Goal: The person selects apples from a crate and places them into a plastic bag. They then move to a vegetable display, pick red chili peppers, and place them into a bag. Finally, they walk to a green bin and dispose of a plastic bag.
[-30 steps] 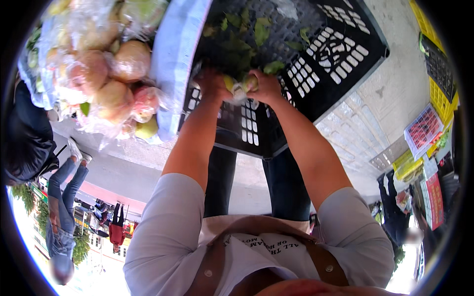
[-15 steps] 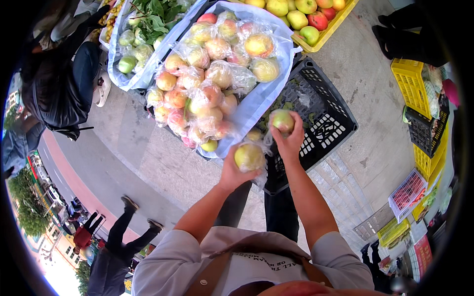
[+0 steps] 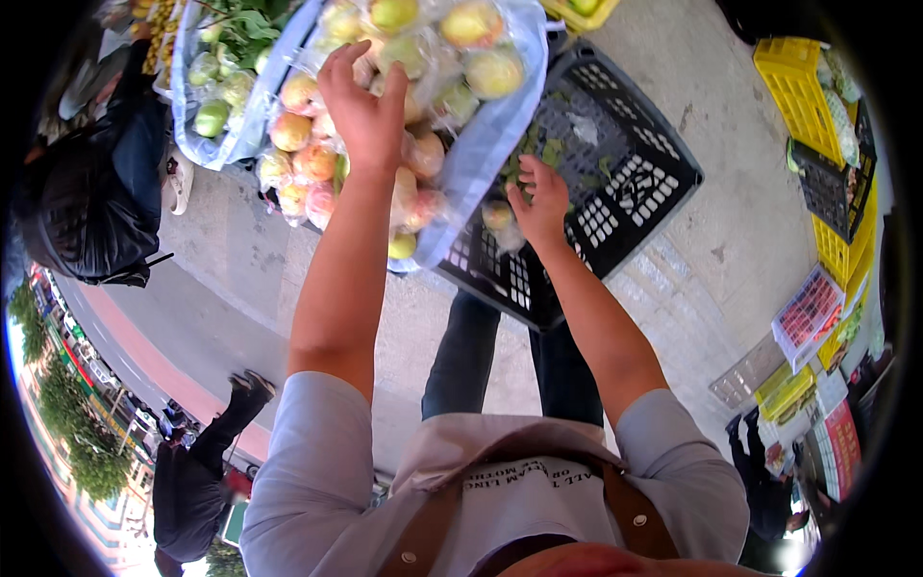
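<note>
My left hand (image 3: 363, 120) reaches over a heap of round yellow-and-red fruit (image 3: 312, 162), each in thin clear plastic, looking like apples or peaches. Its fingers are spread and its palm hides part of the heap; I see no fruit in its grip. The heap rests on a pale blue sheet (image 3: 471, 197). My right hand (image 3: 540, 204) hovers at the near left of a black plastic crate (image 3: 663, 144), fingers apart and slightly bent. Beside its fingertips lies a pale yellowish fruit (image 3: 497, 214) with loose clear plastic. Green leaf scraps lie in the crate.
Left of the heap, another blue-lined container holds green fruit (image 3: 212, 118) and leaves. A yellow crate (image 3: 582, 12) shows at the top edge. More yellow crates (image 3: 793, 82) stand along the right. A person with a black backpack (image 3: 82, 207) is at the left; another walks lower left.
The wrapped fruit in my left hand and the green-red fruit in my right are out of my hands. My left hand has moved up over the heap; the view has shifted.
</note>
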Demonstrator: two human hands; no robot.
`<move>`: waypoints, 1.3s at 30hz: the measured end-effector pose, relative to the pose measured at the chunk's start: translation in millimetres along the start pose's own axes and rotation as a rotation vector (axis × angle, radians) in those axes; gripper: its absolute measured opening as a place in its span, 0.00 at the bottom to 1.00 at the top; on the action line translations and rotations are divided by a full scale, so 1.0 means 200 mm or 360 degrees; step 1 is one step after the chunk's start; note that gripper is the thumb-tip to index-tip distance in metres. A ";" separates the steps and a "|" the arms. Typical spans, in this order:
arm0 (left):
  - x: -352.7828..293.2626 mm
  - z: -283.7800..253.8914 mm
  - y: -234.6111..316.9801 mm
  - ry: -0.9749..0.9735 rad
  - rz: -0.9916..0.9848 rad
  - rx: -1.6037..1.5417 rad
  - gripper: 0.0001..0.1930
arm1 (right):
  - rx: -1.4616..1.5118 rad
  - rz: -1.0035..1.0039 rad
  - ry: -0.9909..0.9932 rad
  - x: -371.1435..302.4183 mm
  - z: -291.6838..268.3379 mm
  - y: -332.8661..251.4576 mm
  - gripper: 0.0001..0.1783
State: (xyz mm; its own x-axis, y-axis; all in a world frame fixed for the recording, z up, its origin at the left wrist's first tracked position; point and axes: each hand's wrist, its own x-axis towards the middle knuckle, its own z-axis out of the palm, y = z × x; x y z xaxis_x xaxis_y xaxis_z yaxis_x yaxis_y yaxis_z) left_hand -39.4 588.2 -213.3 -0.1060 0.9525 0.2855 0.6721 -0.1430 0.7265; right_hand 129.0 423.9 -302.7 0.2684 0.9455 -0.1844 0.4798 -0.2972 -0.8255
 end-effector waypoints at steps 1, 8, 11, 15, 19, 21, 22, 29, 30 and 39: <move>-0.12 0.00 0.07 0.0044 0.0050 -0.0107 0.15 | -0.0147 0.0190 0.0001 -0.15 0.02 0.24 0.21; -1.41 0.29 -0.06 -0.1040 -0.1034 -0.0233 0.16 | -0.0934 0.0710 -0.0649 -0.65 0.20 0.87 0.28; -1.79 0.52 -0.35 -0.1135 -0.1470 0.0397 0.30 | -0.0984 0.0740 -0.0791 -0.68 0.34 1.05 0.34; -1.75 0.82 -0.57 -0.1151 -0.1643 0.0655 0.46 | -0.1192 0.0402 -0.0889 -0.64 0.55 1.07 0.36; -1.70 0.84 -0.61 -0.1362 -0.1344 0.0729 0.50 | -0.0811 0.0929 -0.1386 -0.50 0.48 0.95 0.42; -1.70 0.79 -0.56 -0.1542 -0.1359 0.0632 0.49 | -0.0645 0.0968 -0.1325 -0.54 0.42 0.91 0.42; -1.60 0.76 -0.46 -0.1599 -0.1493 0.0541 0.49 | -0.0274 0.1138 -0.1166 -0.60 0.38 0.90 0.41; -1.13 0.17 0.08 -0.1165 -0.1455 -0.1122 0.35 | 0.1671 0.1690 -0.0840 -0.49 -0.12 0.26 0.34; -1.03 0.07 0.16 -0.1091 -0.1342 -0.1234 0.34 | 0.1854 0.1572 -0.0829 -0.47 -0.17 0.19 0.33; -0.16 -0.35 0.23 -0.0158 -0.1312 -0.1775 0.31 | 0.2597 0.0988 -0.1062 0.12 -0.18 -0.58 0.38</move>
State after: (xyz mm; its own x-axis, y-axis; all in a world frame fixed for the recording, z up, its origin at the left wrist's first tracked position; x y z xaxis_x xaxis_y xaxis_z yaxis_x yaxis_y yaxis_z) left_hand -56.3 532.8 -144.3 -0.0983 0.8742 -0.4756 -0.4963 0.3711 0.7848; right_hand 109.4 475.9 -191.5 -0.4539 0.7755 -0.4388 -0.8242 -0.5525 -0.1239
